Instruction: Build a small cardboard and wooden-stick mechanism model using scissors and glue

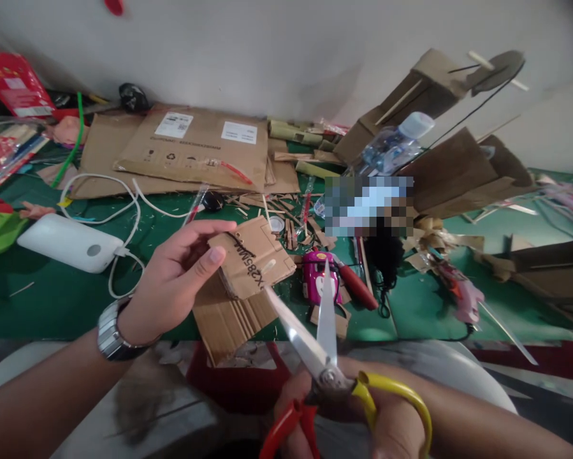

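Observation:
My left hand (183, 271), with a metal watch at the wrist, grips a small printed cardboard piece (255, 258) by its left edge, thumb on top and fingers behind. Under it a ribbed cardboard flap (233, 322) hangs past the table edge; whether the two are joined I cannot tell. In my right hand (386, 414) are scissors with one red and one yellow handle (331, 376). Their blades stand apart and point up toward the cardboard, one tip close to its lower right edge. A pink-purple gadget (319, 277) lies just beyond the blades.
On the green table (162, 319) are a white power bank (71, 242) with a cable, flattened cardboard (195, 146), scraps, a red-handled tool (357, 287) and a pink glue gun (465, 299). A cardboard construction (458, 172) and a plastic bottle (386, 146) stand at the right.

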A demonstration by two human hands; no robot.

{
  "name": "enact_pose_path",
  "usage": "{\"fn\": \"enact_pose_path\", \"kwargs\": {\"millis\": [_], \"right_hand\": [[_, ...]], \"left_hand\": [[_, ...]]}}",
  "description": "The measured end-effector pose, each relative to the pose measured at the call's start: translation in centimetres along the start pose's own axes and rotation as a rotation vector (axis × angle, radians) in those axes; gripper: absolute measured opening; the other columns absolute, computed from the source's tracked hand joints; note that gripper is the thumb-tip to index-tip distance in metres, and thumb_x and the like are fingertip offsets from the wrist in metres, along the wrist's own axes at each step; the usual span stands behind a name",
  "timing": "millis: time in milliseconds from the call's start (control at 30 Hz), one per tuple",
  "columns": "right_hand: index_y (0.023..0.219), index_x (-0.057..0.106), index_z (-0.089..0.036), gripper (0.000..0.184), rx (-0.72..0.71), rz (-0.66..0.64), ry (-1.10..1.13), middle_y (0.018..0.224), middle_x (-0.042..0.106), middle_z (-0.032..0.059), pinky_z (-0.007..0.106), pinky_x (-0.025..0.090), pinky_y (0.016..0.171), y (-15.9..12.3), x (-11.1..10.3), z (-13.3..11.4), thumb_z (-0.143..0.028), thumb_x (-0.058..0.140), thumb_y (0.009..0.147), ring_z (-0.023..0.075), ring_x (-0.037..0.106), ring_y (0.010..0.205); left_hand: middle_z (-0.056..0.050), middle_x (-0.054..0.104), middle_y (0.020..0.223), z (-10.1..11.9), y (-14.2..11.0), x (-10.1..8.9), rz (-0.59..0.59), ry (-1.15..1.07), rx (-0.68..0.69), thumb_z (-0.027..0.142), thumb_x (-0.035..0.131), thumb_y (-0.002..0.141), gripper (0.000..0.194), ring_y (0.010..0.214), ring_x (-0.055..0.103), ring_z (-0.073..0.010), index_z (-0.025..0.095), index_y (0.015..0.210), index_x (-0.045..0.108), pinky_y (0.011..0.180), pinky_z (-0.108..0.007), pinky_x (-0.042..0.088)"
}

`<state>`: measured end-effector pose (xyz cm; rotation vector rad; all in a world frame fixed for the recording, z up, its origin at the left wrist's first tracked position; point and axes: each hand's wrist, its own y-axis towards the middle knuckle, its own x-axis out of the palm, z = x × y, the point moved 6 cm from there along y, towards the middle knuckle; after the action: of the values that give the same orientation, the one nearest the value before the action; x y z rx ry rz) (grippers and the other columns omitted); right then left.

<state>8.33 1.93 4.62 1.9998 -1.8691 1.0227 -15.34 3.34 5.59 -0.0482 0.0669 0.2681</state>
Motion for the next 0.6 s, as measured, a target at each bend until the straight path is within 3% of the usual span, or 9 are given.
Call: {"fn": "enact_pose_path", "kwargs": {"millis": [100,200,367,533,600], "right_hand": [[0.087,0.073,-0.019,0.057,-0.071,-0.053,0.141,0.088,0.071,0.0066,0.030,0.052,0.080,0.8,0.1,2.0,-0.061,0.094,0.054,0.0205,0.064,0.078],[0.084,0.068,-0.019,0.054,-0.233,-0.119,0.291,0.084,0.074,0.0090,0.032,0.053,0.077,2.1,0.5,3.1,-0.063,0.088,0.058,0.0237,0.070,0.076],[0.101,0.067,-0.016,0.045,-0.329,-0.075,0.413,0.069,0.072,0.0078,0.033,0.053,0.071,3.5,1.2,2.3,-0.054,0.075,0.078,0.0250,0.072,0.064],[0.102,0.063,-0.020,0.051,-0.446,-0.171,0.550,0.067,0.074,0.0086,0.038,0.054,0.075,3.7,2.7,1.7,-0.070,0.062,0.090,0.0258,0.068,0.055],[0.104,0.063,-0.021,0.058,-0.462,-0.130,0.611,0.071,0.075,0.0091,0.036,0.053,0.074,3.7,3.1,1.8,-0.077,0.057,0.091,0.0253,0.067,0.057]], "left_hand": [[-0.005,0.077,0.109,0.4,-0.2,0.7,-0.023,-0.006,0.000,0.057,0.076,0.095,0.040,0.088,0.070,-0.0196,0.030,0.124,0.074,0.074,-0.029,0.057],[-0.006,0.078,0.110,0.8,-0.7,1.4,-0.064,0.021,0.010,0.057,0.075,0.095,0.040,0.088,0.071,-0.0206,0.028,0.124,0.074,0.075,-0.031,0.059],[-0.006,0.079,0.113,0.8,-1.2,1.8,-0.086,0.022,0.041,0.054,0.074,0.098,0.038,0.089,0.072,-0.0194,0.028,0.125,0.073,0.078,-0.031,0.061],[-0.007,0.079,0.120,1.0,-1.3,2.1,-0.106,0.009,0.154,0.048,0.075,0.099,0.034,0.093,0.075,-0.0182,0.025,0.123,0.074,0.076,-0.027,0.061],[-0.007,0.080,0.116,1.1,-1.2,2.2,-0.110,-0.025,0.195,0.045,0.076,0.099,0.031,0.093,0.076,-0.0176,0.024,0.122,0.074,0.075,-0.025,0.061]]}}
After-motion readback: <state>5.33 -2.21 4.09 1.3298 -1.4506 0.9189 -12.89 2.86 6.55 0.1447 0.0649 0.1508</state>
